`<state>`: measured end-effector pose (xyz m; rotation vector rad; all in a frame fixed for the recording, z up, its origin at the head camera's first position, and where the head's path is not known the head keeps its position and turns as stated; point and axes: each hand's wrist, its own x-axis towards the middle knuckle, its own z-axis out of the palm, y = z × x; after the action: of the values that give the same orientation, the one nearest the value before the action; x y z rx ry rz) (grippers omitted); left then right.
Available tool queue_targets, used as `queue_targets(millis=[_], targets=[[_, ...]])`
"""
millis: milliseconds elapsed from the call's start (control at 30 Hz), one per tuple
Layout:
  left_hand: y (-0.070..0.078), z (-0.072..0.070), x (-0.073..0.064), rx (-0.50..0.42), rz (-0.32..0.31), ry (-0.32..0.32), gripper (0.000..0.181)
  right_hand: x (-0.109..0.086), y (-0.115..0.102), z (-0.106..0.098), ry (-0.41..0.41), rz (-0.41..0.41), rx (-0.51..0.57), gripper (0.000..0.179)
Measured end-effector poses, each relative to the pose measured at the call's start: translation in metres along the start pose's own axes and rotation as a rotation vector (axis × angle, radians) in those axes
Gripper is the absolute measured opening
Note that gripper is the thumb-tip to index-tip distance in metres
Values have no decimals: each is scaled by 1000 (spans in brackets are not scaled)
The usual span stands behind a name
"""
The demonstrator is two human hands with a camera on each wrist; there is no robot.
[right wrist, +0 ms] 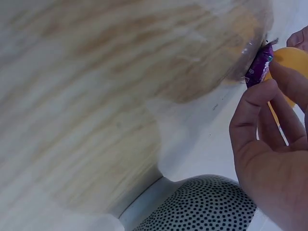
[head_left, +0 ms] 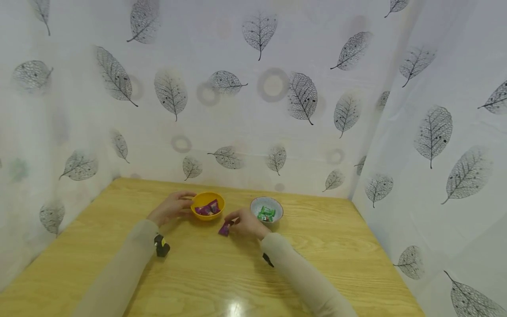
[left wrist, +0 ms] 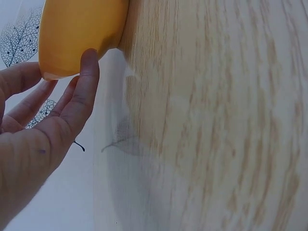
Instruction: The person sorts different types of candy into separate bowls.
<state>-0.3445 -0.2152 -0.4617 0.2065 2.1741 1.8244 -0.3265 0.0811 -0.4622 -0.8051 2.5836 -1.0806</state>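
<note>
My left hand (head_left: pixel 172 208) is at the left side of a yellow bowl (left wrist: pixel 82 33), its fingertips against the outer wall near the rim. Inside the bowl lie several purple-wrapped candies (head_left: pixel 207 208). Between thumb and fingers, my right hand (head_left: pixel 246 223) pinches another purple-wrapped candy (right wrist: pixel 260 66), low over the table just in front of the yellow bowl. To the right, partly behind the right hand, stands a white patterned bowl (head_left: pixel 256 204) with several green-wrapped candies (head_left: pixel 266 213) in it.
Both bowls stand on a light wooden table (head_left: pixel 198 277) toward its back edge. A pale curtain (head_left: pixel 245 119) with a leaf print hangs behind and at both sides. In the right wrist view the dotted outside of the white bowl (right wrist: pixel 199 207) shows close below the hand.
</note>
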Motion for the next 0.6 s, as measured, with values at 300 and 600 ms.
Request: queue_targets(millis=[300, 600], targets=[[4, 3, 0, -25, -7, -5, 48, -5, 3, -1, -45, 3, -68, 32], [6, 4, -1, -31, -17, 0, 48, -4, 4, -1, -101, 21, -94, 34]])
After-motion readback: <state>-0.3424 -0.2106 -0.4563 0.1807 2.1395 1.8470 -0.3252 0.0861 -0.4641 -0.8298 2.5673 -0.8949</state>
